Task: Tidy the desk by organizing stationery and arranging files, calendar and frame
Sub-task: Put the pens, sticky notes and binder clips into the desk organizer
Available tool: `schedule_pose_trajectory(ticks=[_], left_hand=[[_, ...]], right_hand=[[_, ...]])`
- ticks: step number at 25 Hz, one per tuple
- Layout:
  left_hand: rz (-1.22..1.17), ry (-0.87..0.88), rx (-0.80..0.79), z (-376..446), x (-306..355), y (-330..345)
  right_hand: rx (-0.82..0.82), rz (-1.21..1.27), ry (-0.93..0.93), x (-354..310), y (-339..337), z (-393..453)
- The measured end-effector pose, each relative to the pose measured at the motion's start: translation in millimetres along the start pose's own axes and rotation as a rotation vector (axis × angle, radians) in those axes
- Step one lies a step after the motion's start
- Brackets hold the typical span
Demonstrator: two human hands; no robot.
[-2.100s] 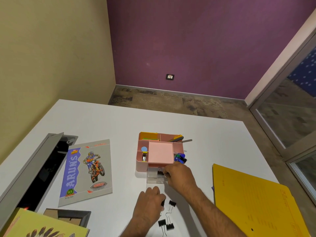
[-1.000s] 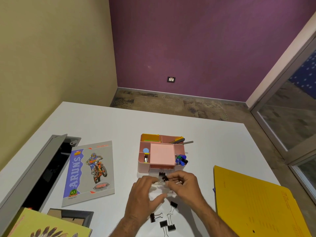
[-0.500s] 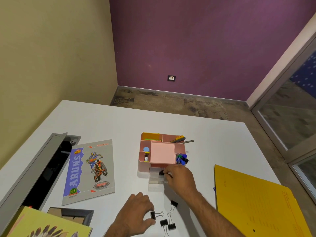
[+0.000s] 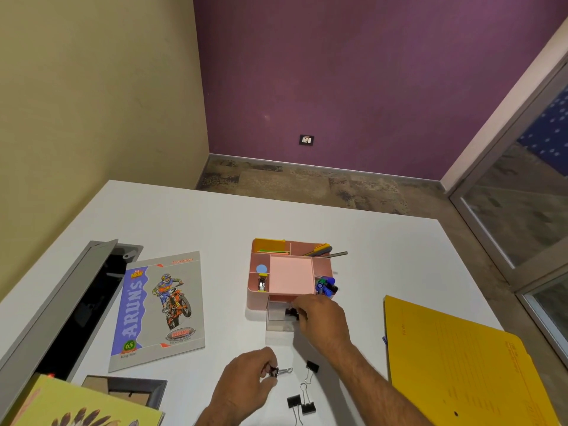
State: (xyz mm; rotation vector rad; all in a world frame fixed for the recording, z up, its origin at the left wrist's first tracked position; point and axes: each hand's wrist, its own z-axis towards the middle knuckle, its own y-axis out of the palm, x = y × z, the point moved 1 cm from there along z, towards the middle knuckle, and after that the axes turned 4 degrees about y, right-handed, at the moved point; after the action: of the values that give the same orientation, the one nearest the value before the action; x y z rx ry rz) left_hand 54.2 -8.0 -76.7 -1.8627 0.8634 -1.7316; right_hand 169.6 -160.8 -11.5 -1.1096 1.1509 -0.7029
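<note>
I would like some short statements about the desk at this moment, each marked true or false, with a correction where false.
1. The right hand holds a black binder clip at the clear drawer of the pink organizer. True.
2. The left hand lies flat and holds nothing. False: it pinches a binder clip just above the desk.
3. Three more binder clips lie loose near the front edge. True.
4. The yellow folder lies left of the organizer. False: it is at the right; the motorbike notebook is at the left.
5. The drawer is pushed fully shut. False: it is pulled out toward the person.
</note>
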Motion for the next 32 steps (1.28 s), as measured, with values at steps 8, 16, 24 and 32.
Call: schedule_pose_trajectory(ticks=[8,16,24,32], left_hand=[[-0.637,-0.227,0.265,13,28,-6],[-0.675,-0.256,0.374,22,42,-10],[-0.482,-0.137,0.1,11,19,4],[0.16,0.232,-0.444,7,17,4]], right_hand=[[0.106,0.407,-0.19,13,0,-23],[-0.006,0.505,-0.142,21,-6,-30],[0.186,0.448,-0.176,30,-10,-19],[0.072,0.031,-0.216,5,-10,-7]])
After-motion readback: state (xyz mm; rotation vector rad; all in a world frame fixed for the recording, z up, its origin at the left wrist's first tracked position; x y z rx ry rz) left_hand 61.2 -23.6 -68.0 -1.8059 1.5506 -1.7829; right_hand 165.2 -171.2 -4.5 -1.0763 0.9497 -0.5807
